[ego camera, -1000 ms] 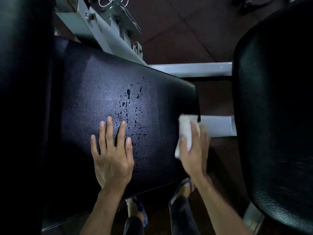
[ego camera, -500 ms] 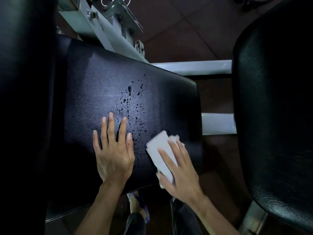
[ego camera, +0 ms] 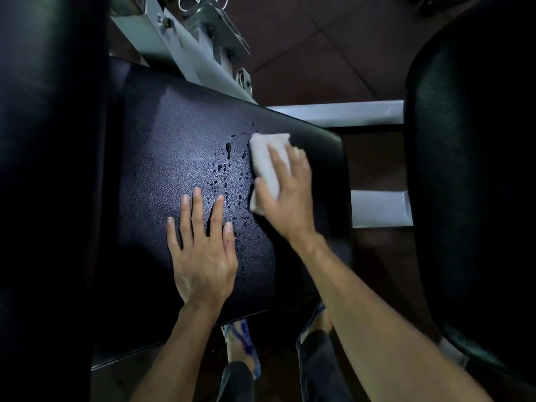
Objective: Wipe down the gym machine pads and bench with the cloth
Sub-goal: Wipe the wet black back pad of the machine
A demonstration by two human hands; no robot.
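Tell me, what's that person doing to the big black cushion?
A person is cleaning a gym pad. The right hand presses a white cloth flat on it, next to a patch of water drops not yet wiped. The left hand lies flat on the pad, fingers straight.
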